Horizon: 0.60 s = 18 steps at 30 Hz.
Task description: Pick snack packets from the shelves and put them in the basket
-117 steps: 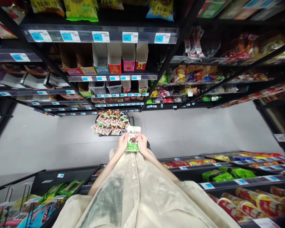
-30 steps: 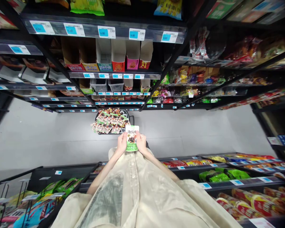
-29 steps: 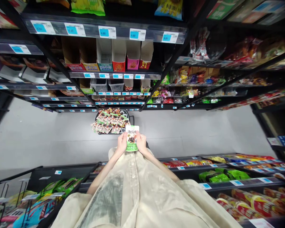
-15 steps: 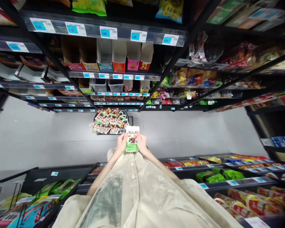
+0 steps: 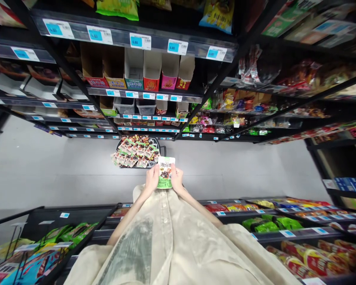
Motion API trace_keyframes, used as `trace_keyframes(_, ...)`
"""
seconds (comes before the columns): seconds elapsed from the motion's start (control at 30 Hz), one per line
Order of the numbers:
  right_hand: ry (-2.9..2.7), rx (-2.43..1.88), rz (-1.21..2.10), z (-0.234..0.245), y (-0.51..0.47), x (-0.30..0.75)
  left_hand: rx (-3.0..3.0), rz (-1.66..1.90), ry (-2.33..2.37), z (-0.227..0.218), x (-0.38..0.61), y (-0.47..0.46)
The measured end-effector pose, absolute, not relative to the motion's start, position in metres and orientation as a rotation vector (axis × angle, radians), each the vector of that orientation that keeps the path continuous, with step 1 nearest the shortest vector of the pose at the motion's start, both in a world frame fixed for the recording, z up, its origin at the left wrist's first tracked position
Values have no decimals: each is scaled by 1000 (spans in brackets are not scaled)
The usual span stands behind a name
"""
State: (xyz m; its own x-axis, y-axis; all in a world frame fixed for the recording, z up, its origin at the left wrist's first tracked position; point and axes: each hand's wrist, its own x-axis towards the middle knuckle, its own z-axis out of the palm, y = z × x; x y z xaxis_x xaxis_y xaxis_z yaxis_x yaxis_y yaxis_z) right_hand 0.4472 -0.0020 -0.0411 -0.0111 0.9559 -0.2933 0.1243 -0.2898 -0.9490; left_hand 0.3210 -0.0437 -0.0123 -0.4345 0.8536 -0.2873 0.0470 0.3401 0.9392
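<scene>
A white-and-green snack packet (image 5: 165, 173) is held upright in front of my chest. My left hand (image 5: 152, 180) grips its left edge and my right hand (image 5: 177, 179) grips its right edge, fingers closed on it. Just beyond the packet, on the grey floor, a dark basket (image 5: 163, 149) is heaped with several similar small packets (image 5: 135, 152).
Black store shelves (image 5: 142, 95) with blue price tags rise ahead, holding cardboard display boxes (image 5: 152, 73) and bagged snacks. Lower shelves with green and red packets (image 5: 269, 225) flank me on both sides. A grey floor aisle (image 5: 47, 174) runs left and right.
The view has tilted and shifted slightly. Both hands keep hold of the packet in nearly the same place.
</scene>
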Motion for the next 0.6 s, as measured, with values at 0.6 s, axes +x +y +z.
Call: trace_keyframes(0.6, -1158, -1463, 1479, -25, 2, 449, 672, 1297, 1540, -29, 331, -44)
